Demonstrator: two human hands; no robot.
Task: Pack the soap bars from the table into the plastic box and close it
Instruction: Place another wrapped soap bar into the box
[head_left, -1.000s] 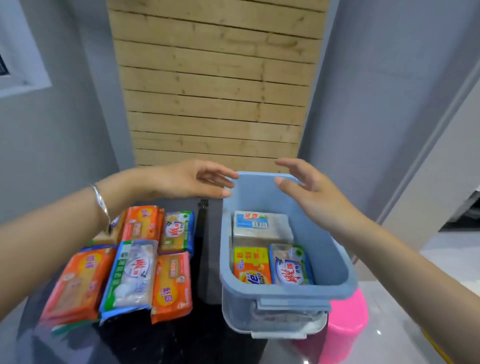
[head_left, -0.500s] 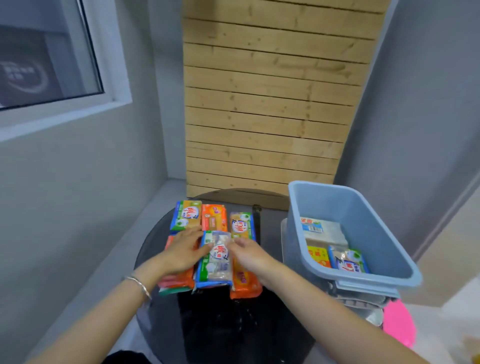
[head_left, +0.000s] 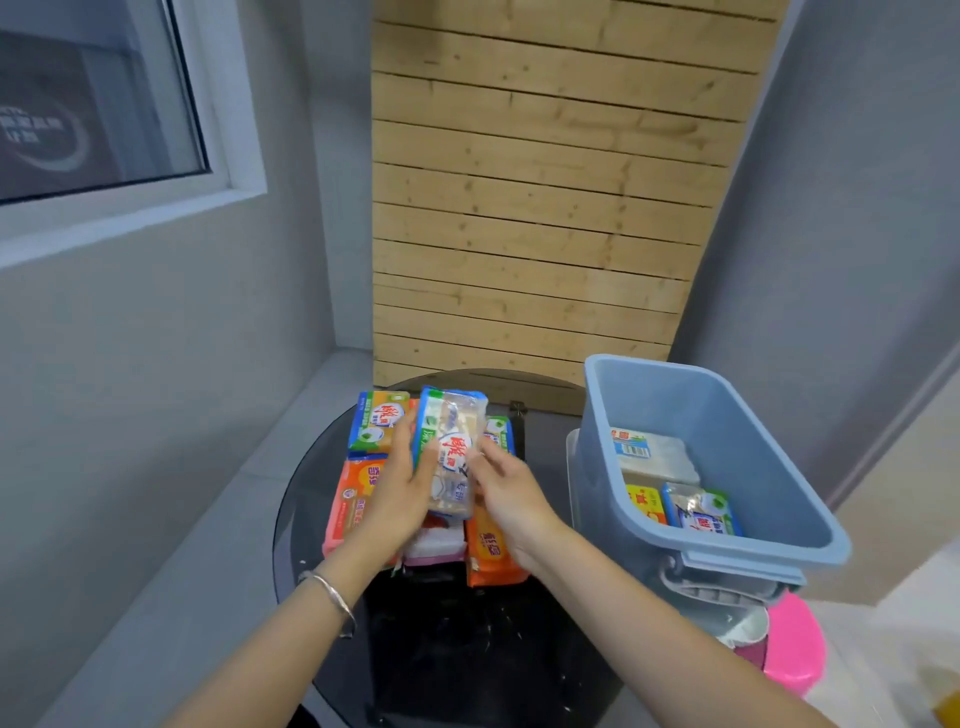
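Observation:
A clear-wrapped soap bar (head_left: 451, 448) with blue ends and red lettering is lifted off the pile, held between my left hand (head_left: 402, 486) on its left side and my right hand (head_left: 506, 493) on its right. Beneath it, several wrapped soap bars lie on the round dark table (head_left: 467, 649): an orange one (head_left: 356, 493), a green and orange one (head_left: 376, 418), another orange one (head_left: 491, 551). To the right stands the open blue plastic box (head_left: 727, 415) with three soap bars (head_left: 657, 457) on its bottom.
The box rests on a clear lid or tray (head_left: 571, 467) at the table's right edge. A pink stool (head_left: 795, 644) is below the box. A wooden slat panel (head_left: 545, 208) stands behind the table; grey walls and a window (head_left: 93, 104) lie to the left.
My hands left the box rim, came down on the pile of bars, and have now lifted the clear-wrapped bar off it. The camera view swung left.

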